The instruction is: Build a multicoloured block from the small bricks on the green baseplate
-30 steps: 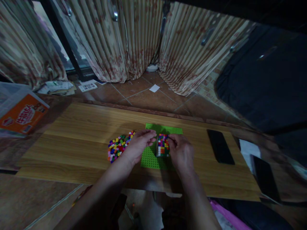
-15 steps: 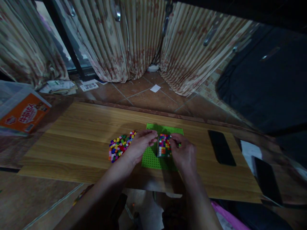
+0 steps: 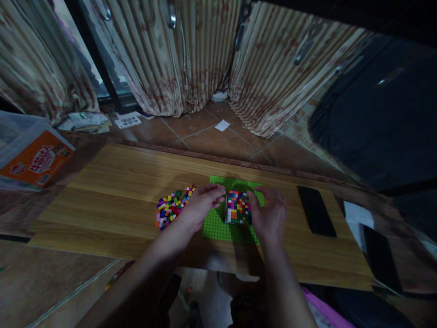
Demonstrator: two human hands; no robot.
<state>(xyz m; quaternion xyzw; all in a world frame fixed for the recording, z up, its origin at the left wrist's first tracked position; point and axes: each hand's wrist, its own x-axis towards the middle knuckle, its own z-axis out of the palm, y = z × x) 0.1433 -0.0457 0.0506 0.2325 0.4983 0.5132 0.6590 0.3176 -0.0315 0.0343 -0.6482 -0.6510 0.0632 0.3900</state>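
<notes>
A block of many small coloured bricks (image 3: 238, 207) sits on a green studded baseplate (image 3: 215, 231), with a pale, shiny edge along its left side. My left hand (image 3: 201, 205) is just left of the block, fingers loosely curved and slightly apart; nothing shows between them. On the block's right side is my right hand (image 3: 270, 212), its thumb close to the block's upper right edge and its fingers spread from the thumb. Whether the thumb touches the block cannot be told. Loose coloured bricks (image 3: 168, 210) lie heaped on the wooden table left of the baseplate, partly behind my left hand.
On the wooden table (image 3: 112, 196), a black phone-like slab (image 3: 316, 211) lies to the right. Another dark slab (image 3: 380, 255) is beyond the right edge. A clear tub with an orange label (image 3: 39, 157) stands at left. Striped curtains (image 3: 201, 59) hang behind.
My right hand has shifted slightly right, its fingers moving from a pinch at the block's top right to a wider spread. More of the block's right side now shows. My left hand stays almost still.
</notes>
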